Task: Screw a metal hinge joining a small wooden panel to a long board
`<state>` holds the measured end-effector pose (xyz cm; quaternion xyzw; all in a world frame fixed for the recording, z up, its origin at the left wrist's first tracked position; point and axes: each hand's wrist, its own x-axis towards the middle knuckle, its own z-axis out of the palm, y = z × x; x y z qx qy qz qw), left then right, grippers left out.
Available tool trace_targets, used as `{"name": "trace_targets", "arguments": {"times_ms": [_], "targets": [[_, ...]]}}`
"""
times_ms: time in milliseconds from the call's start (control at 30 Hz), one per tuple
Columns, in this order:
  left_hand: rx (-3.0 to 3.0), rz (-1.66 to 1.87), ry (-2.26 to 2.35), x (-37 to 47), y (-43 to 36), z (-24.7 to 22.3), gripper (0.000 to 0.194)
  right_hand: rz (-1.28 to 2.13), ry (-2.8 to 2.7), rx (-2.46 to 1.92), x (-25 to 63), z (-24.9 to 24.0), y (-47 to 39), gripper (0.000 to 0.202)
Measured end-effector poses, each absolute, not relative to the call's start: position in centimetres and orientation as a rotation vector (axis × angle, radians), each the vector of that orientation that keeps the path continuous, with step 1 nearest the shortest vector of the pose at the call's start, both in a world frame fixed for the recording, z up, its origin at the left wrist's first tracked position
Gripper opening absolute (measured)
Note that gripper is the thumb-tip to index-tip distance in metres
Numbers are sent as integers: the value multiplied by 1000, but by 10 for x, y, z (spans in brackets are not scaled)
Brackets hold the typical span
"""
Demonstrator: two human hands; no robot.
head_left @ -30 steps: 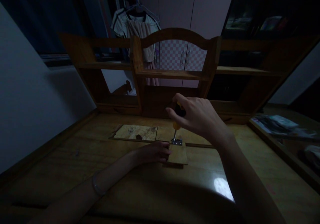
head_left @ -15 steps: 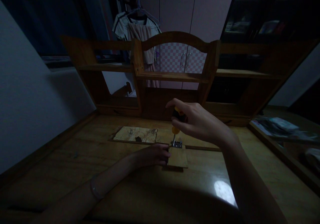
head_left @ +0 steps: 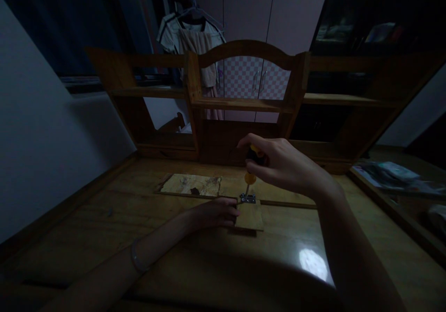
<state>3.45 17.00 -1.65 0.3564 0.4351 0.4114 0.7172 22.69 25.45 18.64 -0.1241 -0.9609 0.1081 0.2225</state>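
Note:
My right hand (head_left: pixel 273 161) is closed around the yellow and black handle of a screwdriver (head_left: pixel 250 178). The shaft points down, with its tip at a small metal hinge (head_left: pixel 248 199). The hinge lies across the far edge of a small wooden board (head_left: pixel 249 215) and a longer wooden strip (head_left: pixel 275 191) behind it. My left hand (head_left: pixel 218 213) grips the small board by its left edge, fingers bent around it. Which screw the tip meets is too small to tell.
A wooden desk (head_left: pixel 167 270) bears these pieces, including a strip section with a peeling, stained surface (head_left: pixel 190 185). Behind stands a wooden shelf unit (head_left: pixel 244 103). Papers and plastic bags (head_left: pixel 397 172) lie at the right. A shirt (head_left: pixel 195 33) hangs beyond, before a pink cupboard (head_left: pixel 247 5).
My right hand and the screwdriver have shifted slightly right, and the tip has moved from the hinge's left side toward its middle. My left hand still holds the board.

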Motion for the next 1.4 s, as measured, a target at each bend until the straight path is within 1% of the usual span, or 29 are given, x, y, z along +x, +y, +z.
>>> {"name": "trace_targets", "arguments": {"times_ms": [200, 367, 500, 733, 967, 1200, 1400], "targets": [[818, 886, 900, 36, 172, -17, 36, 337, -2644, -351, 238, 194, 257, 28], [761, 905, 909, 35, 174, -22, 39, 219, -2570, -449, 246, 198, 264, 25], [697, 926, 936, 35, 175, -22, 40, 209, -2567, -474, 246, 195, 273, 24], [648, 949, 925, 36, 174, -20, 33, 200, -2593, -484, 239, 187, 283, 25], [628, 982, 925, 37, 172, -18, 35, 225, -2616, -473, 237, 185, 285, 24], [646, 970, 904, 37, 173, -19, 32, 227, -2633, -462, 235, 183, 286, 24], [689, 950, 885, 36, 173, -20, 37, 168, -2597, -482, 230, 178, 288, 21]]}}
